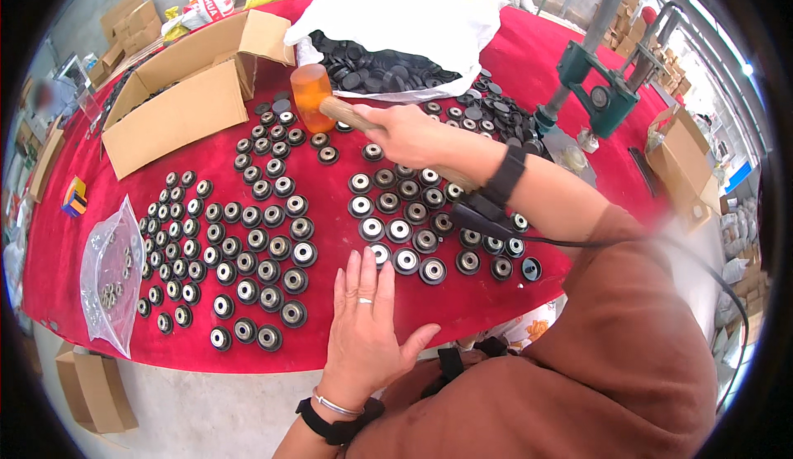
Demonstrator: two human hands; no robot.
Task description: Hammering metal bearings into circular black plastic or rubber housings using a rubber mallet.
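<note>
My right hand (410, 137) is closed round the wooden handle of a mallet with an orange, see-through head (311, 99). The mallet is over the far middle of the red table, its head above several small round parts. These black round parts with metal ring centres (303, 254) are spread in loose rows on both sides. At the near edge, my left hand (363, 335) lies flat with fingers stretched and thumb out. Its fingertips reach a ring-centred part (379, 254); whether they press on it I cannot tell. Nothing is held in that hand.
Behind the parts are an open cardboard box (178, 116) and a white sack (396, 13) spilling black discs (372, 71). A green hand press (599, 87) stands at the far right. A clear plastic bag (111, 277) holds small metal pieces at the left edge.
</note>
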